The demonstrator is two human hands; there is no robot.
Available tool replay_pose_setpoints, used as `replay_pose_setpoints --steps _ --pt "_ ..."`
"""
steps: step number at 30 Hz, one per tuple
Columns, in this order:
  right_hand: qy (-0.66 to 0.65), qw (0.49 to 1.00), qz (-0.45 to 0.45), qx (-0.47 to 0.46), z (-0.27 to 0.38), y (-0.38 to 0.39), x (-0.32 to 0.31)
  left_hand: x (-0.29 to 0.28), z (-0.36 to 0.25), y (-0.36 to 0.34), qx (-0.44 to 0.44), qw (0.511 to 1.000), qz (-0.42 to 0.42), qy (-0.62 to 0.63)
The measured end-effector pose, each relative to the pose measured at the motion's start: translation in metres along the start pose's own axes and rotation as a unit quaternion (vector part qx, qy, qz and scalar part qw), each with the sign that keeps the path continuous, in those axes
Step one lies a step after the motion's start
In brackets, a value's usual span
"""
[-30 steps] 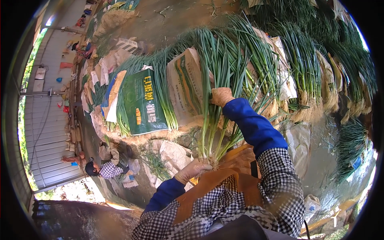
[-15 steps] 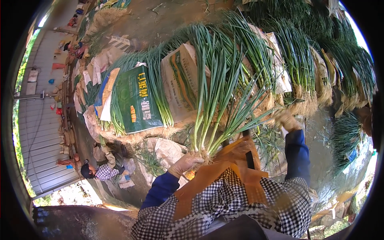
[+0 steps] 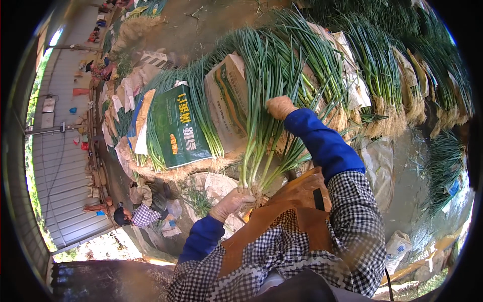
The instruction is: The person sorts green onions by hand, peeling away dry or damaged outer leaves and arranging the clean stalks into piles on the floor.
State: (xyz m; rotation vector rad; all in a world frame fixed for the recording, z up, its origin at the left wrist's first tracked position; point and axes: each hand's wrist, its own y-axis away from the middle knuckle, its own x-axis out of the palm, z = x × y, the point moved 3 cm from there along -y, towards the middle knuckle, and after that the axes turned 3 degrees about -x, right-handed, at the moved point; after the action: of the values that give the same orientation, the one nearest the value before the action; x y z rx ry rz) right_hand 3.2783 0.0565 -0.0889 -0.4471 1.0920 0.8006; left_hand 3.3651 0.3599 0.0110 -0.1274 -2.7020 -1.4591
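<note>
A bunch of spring onions (image 3: 261,146) leans in front of me, its pale roots toward my body and its long green leaves spread away. My left hand (image 3: 232,203) is closed around the white stem ends just above the roots. Against the leaves, about midway up the bunch, lies my right hand (image 3: 279,106) with its fingers curled in; whatever sits in them is hidden. An orange-brown apron (image 3: 282,206) covers my front below the roots.
Beyond the bunch lie heaped spring onions with a green printed sack (image 3: 178,126) and a beige printed sack (image 3: 226,103) over them. More bundles (image 3: 377,75) line the right. Another person (image 3: 143,214) crouches at the left. Pale sacking (image 3: 221,185) lies by my left hand.
My right hand has swung in from the far right to the leaves of the bunch. My left hand stays closed at the stem ends. The whole view has shifted slightly.
</note>
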Motion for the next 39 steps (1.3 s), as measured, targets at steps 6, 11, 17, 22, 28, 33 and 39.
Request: replay_pose_setpoints --steps 6,11,17,22,28,33,39 --pt "-0.473 0.758 -0.332 0.303 -0.224 0.128 -0.037 -0.036 -0.018 0.027 -0.003 0.954 -0.031 0.298" --pt "-0.024 0.854 0.435 0.285 -0.144 0.280 -0.002 -0.060 -0.025 0.027 0.014 0.851 0.224 0.474" --pt "-0.719 0.664 0.177 -0.102 0.072 0.198 0.002 -0.007 -0.113 0.053 0.049 0.942 0.073 0.324" --pt "-0.913 0.386 0.041 -0.127 0.125 0.121 -0.062 -0.001 -0.127 0.060 0.067 0.943 0.114 0.306" --pt "-0.981 0.176 0.084 -0.015 0.148 0.092 -0.073 -0.003 -0.076 0.004 0.106 0.894 0.245 0.360" --pt "-0.900 0.435 0.037 0.018 0.091 0.078 0.030 0.000 0.026 -0.049 0.020 0.941 0.310 0.138" --pt "-0.599 0.777 0.110 0.161 0.063 0.060 0.000 -0.078 0.029 -0.031 0.161 0.978 -0.082 0.101"
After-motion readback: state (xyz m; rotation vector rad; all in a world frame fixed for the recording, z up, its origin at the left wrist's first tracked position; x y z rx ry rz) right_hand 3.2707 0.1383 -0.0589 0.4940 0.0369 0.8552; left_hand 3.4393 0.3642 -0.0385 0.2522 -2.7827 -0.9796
